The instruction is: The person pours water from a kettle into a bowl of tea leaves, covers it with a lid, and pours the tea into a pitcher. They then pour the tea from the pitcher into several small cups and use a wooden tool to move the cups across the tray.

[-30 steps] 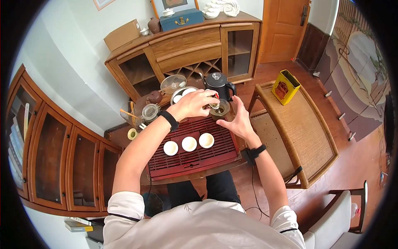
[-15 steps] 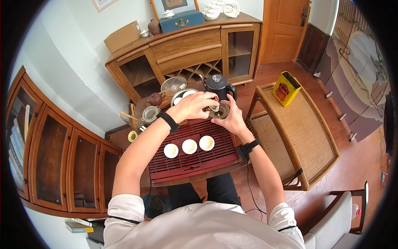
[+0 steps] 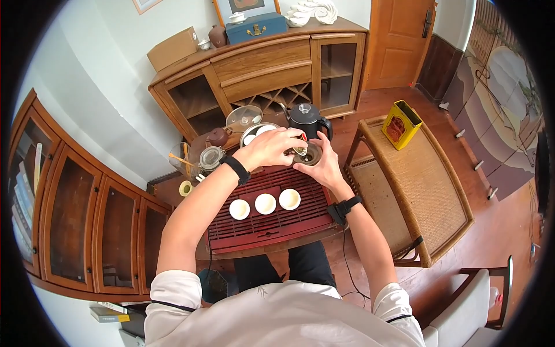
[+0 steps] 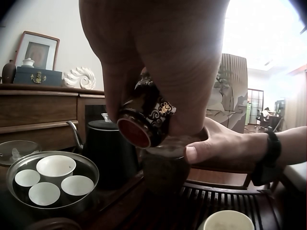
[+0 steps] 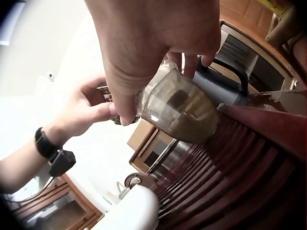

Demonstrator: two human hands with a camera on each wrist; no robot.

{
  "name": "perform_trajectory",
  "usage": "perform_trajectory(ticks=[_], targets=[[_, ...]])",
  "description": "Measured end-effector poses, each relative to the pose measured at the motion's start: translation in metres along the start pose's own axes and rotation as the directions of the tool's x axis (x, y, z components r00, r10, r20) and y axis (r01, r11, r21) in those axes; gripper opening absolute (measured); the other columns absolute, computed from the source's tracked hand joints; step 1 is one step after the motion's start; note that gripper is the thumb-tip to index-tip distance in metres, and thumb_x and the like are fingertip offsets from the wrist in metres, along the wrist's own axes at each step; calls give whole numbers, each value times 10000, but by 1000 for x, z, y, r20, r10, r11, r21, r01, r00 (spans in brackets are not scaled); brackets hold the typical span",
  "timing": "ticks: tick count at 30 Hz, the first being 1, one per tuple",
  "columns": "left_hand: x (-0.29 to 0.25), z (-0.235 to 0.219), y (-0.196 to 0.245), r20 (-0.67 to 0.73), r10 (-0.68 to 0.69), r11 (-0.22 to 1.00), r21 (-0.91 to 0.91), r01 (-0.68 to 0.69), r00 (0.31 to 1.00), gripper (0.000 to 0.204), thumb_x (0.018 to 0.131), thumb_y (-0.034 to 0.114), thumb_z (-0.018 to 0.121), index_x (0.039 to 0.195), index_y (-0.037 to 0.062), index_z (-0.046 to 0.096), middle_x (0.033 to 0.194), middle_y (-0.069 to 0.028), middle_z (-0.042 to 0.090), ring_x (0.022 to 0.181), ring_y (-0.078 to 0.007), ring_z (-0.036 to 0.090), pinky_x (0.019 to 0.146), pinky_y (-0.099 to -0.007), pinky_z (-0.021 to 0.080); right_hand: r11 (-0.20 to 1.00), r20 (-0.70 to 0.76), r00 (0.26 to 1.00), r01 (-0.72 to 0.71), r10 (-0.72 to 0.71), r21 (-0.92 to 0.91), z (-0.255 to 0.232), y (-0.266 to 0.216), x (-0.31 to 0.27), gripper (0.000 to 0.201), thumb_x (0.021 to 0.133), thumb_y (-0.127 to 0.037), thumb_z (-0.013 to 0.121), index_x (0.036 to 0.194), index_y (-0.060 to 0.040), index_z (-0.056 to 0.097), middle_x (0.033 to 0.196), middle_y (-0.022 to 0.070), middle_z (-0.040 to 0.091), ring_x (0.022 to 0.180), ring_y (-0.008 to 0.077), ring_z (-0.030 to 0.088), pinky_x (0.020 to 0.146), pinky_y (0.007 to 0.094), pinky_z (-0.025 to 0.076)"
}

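My left hand (image 3: 269, 147) grips a small dark patterned jar (image 4: 148, 108) with a red inside, tilted mouth-down over a glass cup (image 5: 182, 110). In the left wrist view the jar's mouth is right by the cup's rim. The thumb and fingers of my right hand (image 3: 325, 165) span the cup's rim from opposite sides. Yellowish-brown shows through the cup's wall in the right wrist view. The cup stands at the back of a red slatted tea tray (image 3: 272, 228). Three white cups, a left one (image 3: 239, 209), a middle one (image 3: 265, 203) and a right one (image 3: 289, 199), sit in front.
Behind the hands stands a black kettle (image 3: 304, 117). A metal bowl (image 4: 93, 191) with several white cups is to its left, near a brown teapot (image 3: 217, 137) and a glass jar (image 3: 211, 157). Rightward, a yellow tin (image 3: 400, 125) stands on a wicker table (image 3: 430, 191).
My right hand has moved inward and left from beside the glass cup to its rim, then held there. The left hand keeps the jar tilted over the cup, hardly moving.
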State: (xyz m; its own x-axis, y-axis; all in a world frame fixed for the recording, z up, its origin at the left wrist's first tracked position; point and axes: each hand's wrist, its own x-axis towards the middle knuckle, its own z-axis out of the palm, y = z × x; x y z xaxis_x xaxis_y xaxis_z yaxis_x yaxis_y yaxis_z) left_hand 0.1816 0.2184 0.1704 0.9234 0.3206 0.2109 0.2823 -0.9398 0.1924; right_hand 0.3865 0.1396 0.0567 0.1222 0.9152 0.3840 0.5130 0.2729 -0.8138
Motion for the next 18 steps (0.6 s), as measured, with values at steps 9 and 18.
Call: perform_trajectory(ticks=[9, 18], targets=[[1, 0, 1, 11, -2, 1000, 4, 2, 1000, 456, 783, 133, 735, 1239, 116, 736, 1395, -122, 653, 1098, -378, 679, 982, -484, 564, 995, -46, 999, -9, 4, -97, -5, -5, -14, 1323, 617, -411, 1028, 1619, 19, 278, 1572, 266, 484, 1450, 408, 492, 1219, 509, 386], [3, 4, -1, 27, -11, 1000, -10, 12, 1000, 473, 779, 145, 740, 1251, 113, 739, 1418, -122, 648, 1129, -388, 680, 1005, -480, 568, 994, -368, 924, -76, 101, 82, 6, -21, -103, 795, 733, -287, 988, 1284, -24, 480, 1074, 76, 477, 962, 199, 490, 844, 371, 479]])
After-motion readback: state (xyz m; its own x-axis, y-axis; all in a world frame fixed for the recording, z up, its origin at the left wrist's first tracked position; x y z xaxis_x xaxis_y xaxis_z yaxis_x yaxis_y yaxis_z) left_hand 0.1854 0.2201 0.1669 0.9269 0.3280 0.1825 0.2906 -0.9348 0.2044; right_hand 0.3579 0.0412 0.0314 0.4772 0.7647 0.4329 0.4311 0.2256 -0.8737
